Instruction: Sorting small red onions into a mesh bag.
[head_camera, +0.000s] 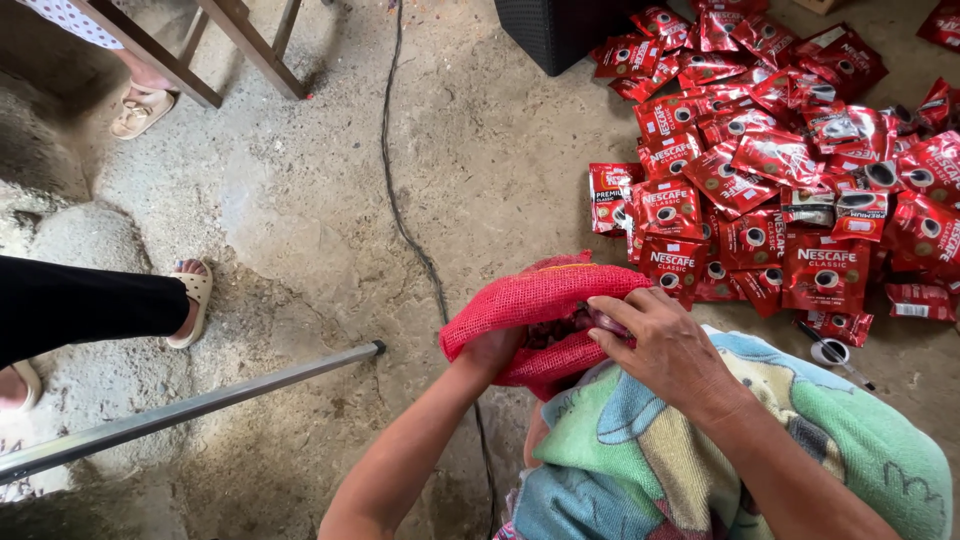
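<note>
Over your lap, above the concrete floor (480, 150), you've got a red mesh sack (535, 300), coarse open weave, bunched & folded w/ its mouth toward you. Your left hand (490, 350) grips its lower edge from beneath, fingers mostly hidden. Your right hand (665, 345) is closed on the mouth, fingertips tucked inside. Red sachets (770, 170) lie heaped near the floor's far right corner, just beyond the sack.

Left hand (492, 350) curled, forearm angled in from near left. Right hand (665, 345) fingers bent, reaching left, near centre.
</note>
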